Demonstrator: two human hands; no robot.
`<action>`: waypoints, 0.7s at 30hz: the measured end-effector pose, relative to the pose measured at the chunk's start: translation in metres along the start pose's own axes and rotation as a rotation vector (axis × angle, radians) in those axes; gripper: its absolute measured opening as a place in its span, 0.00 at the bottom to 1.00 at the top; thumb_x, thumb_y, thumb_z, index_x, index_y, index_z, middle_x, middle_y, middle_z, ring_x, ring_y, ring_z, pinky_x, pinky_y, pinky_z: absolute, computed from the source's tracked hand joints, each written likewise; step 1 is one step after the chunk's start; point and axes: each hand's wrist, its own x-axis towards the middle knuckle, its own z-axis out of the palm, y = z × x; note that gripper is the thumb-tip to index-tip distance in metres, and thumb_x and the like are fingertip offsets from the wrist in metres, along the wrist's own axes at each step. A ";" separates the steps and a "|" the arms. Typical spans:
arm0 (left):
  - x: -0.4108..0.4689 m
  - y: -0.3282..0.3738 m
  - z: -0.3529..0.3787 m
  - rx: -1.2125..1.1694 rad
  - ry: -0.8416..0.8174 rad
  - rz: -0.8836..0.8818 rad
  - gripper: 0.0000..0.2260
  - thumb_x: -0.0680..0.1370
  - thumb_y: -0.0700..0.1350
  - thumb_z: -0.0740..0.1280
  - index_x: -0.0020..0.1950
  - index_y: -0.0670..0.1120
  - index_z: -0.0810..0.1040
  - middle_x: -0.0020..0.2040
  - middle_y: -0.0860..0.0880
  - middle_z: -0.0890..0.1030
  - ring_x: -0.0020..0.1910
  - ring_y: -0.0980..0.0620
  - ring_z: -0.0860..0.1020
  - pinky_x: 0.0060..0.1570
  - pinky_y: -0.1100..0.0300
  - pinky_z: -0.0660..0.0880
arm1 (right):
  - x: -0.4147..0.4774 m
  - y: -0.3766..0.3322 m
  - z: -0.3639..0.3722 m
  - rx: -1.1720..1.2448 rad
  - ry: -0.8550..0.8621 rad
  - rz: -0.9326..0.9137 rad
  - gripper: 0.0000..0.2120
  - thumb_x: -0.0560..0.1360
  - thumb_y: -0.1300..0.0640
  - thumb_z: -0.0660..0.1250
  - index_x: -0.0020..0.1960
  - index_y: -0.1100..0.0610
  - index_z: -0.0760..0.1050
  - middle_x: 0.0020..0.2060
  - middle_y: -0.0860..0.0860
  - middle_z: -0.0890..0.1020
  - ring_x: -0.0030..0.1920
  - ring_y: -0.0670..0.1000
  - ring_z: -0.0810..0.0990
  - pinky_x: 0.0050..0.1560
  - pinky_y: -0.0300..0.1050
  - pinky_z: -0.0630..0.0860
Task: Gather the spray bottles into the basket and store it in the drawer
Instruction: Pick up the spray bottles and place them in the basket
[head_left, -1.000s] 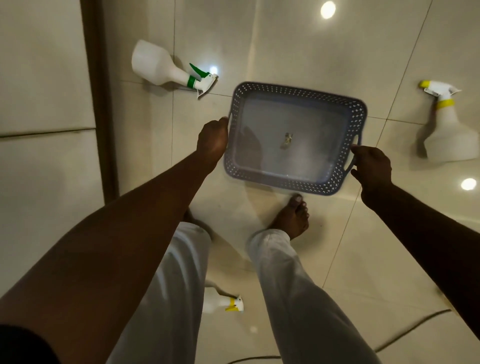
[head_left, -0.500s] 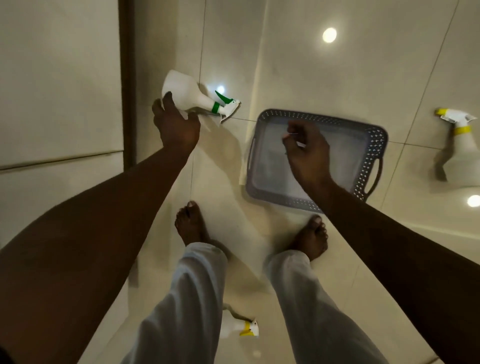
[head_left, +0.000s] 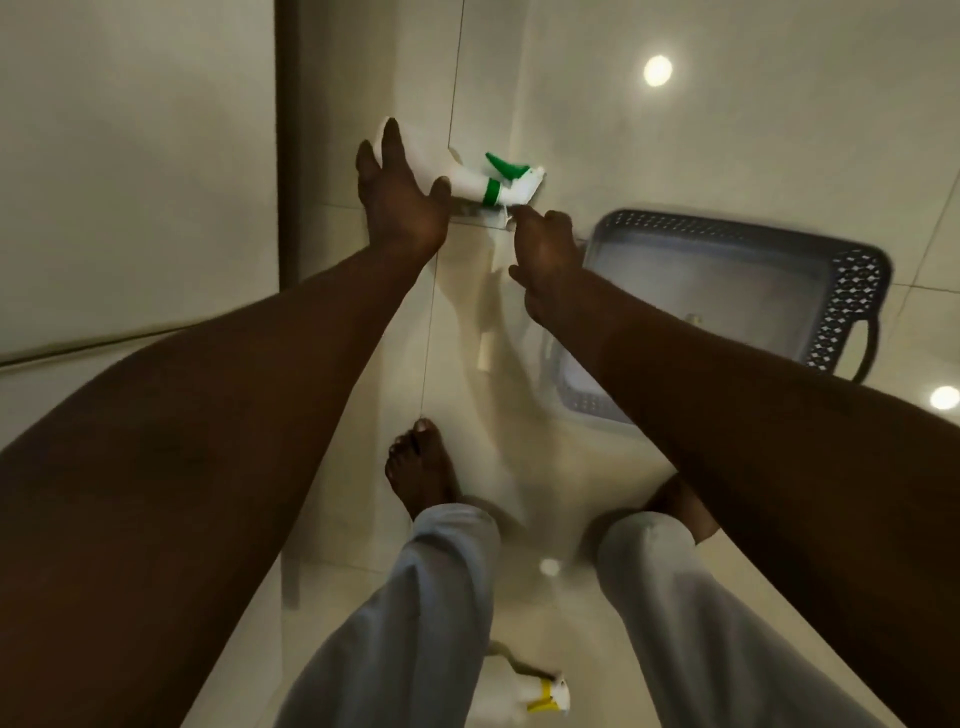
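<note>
A white plastic spray bottle (head_left: 470, 179) with a green collar and trigger is tipped on its side at floor level, inside the person's left hand (head_left: 400, 208). That hand clasps the body, thumb by the neck and fingers over the far side. The bottle looks light, stiff and smooth, probably slippery; the narrow neck seems the surer hold. The right hand (head_left: 545, 254), loosely curled and holding nothing, hovers just beside the nozzle. Right of it sits 1 grey perforated basket (head_left: 852, 291). A yellow-trimmed bottle (head_left: 545, 693) lies well behind both hands on the glossy floor (head_left: 727, 130).

The spray bottle (head_left: 470, 183) is white and green, the basket (head_left: 852, 306) lattice-holed grey.
</note>
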 end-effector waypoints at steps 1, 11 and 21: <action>0.003 -0.003 0.001 -0.006 0.003 0.009 0.38 0.81 0.48 0.69 0.86 0.49 0.52 0.84 0.41 0.53 0.82 0.41 0.60 0.80 0.51 0.63 | 0.006 0.001 0.003 0.025 0.006 0.004 0.29 0.83 0.48 0.65 0.80 0.57 0.61 0.72 0.56 0.71 0.66 0.56 0.75 0.70 0.59 0.75; 0.018 -0.024 -0.002 -0.120 0.035 0.077 0.38 0.80 0.50 0.71 0.84 0.45 0.55 0.81 0.43 0.61 0.77 0.44 0.68 0.74 0.56 0.68 | 0.038 -0.016 0.020 0.306 -0.276 0.022 0.23 0.82 0.50 0.69 0.74 0.55 0.71 0.71 0.54 0.76 0.68 0.56 0.77 0.63 0.53 0.79; -0.023 -0.024 -0.015 -0.266 0.043 0.148 0.40 0.76 0.50 0.74 0.84 0.49 0.57 0.77 0.43 0.65 0.73 0.44 0.72 0.72 0.50 0.75 | -0.019 -0.049 0.003 0.548 -0.387 -0.046 0.24 0.81 0.55 0.69 0.75 0.57 0.72 0.65 0.55 0.81 0.69 0.57 0.78 0.72 0.59 0.74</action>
